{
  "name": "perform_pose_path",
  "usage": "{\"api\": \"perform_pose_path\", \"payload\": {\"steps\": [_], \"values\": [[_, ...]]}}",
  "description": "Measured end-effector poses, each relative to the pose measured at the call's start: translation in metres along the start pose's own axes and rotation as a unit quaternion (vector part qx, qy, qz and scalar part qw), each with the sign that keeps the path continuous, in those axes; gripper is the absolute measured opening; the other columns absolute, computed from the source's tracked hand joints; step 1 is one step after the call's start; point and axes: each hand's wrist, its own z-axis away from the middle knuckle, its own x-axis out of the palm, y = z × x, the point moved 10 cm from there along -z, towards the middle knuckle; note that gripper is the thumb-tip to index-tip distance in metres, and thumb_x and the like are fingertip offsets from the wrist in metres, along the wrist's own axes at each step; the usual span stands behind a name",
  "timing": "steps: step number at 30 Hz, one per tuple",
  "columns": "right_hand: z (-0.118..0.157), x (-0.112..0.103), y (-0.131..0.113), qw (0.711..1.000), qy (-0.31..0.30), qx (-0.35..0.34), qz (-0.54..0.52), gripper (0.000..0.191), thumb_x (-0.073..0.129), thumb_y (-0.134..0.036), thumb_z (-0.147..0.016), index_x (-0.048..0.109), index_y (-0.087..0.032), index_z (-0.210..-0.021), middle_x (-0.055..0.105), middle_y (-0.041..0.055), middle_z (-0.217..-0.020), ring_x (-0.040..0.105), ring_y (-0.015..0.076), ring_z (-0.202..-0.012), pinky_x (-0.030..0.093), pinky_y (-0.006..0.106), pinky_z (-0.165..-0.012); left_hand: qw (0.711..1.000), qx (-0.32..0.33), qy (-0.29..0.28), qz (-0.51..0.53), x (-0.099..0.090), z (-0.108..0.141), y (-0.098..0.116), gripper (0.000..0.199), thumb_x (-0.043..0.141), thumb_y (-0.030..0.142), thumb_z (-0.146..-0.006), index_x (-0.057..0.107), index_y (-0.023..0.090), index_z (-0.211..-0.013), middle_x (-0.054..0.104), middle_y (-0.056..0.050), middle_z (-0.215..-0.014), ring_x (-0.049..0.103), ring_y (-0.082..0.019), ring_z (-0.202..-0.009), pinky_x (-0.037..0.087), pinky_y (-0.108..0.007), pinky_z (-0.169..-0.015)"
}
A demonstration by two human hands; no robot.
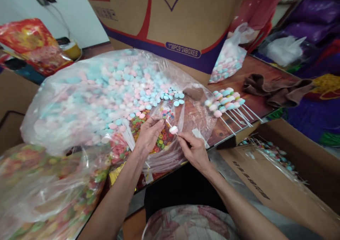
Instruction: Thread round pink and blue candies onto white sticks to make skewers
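Note:
My right hand (195,149) pinches the lower end of a thin white stick, which slants up and left. Threaded partway along the stick is a pink-and-white candy (173,129). My left hand (152,132) is closed at the fingertips, close to the stick's upper end; what lies between its fingers is hidden. Below both hands are small colourful ring candies (160,140) in clear plastic. A bundle of white sticks (128,135) lies left of my left hand. A big clear bag (79,91) of pink, blue and white candies spills open just beyond.
Finished-looking candy skewers (227,100) lie stacked at the table's right edge, sticks overhanging. An open carton (249,172) with more skewers stands below. A large cardboard box (191,23) blocks the back. A tied candy bag (230,61) and brown cloth (275,87) sit at right.

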Motion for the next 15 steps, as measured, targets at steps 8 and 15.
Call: {"api": "perform_pose_path", "payload": {"steps": [8, 15], "values": [[-0.0010, -0.0012, -0.0039, 1.000, -0.009, -0.004, -0.001, 0.025, 0.049, -0.028, -0.099, 0.071, -0.019, -0.104, 0.071, 0.0039, -0.082, 0.065, 0.0162, -0.070, 0.045, 0.024, -0.070, 1.000, 0.012, -0.011, 0.009, 0.0095, 0.0020, 0.0022, 0.028, 0.088, 0.017, -0.060, 0.067, 0.016, -0.079, 0.068, 0.002, -0.081, 0.066, -0.010, -0.081, 0.052, -0.022, -0.084], [-0.0004, -0.0018, -0.0043, 1.000, -0.001, -0.015, 0.007, 0.023, 0.050, -0.027, -0.099, 0.072, -0.018, -0.103, 0.070, 0.0027, -0.079, 0.062, 0.0151, -0.065, 0.043, 0.024, -0.066, 1.000, 0.023, 0.005, 0.012, 0.0034, 0.0004, 0.0013, 0.032, 0.091, 0.019, -0.056, 0.067, 0.017, -0.077, 0.069, 0.002, -0.080, 0.066, -0.009, -0.080, 0.052, -0.021, -0.080]]}}
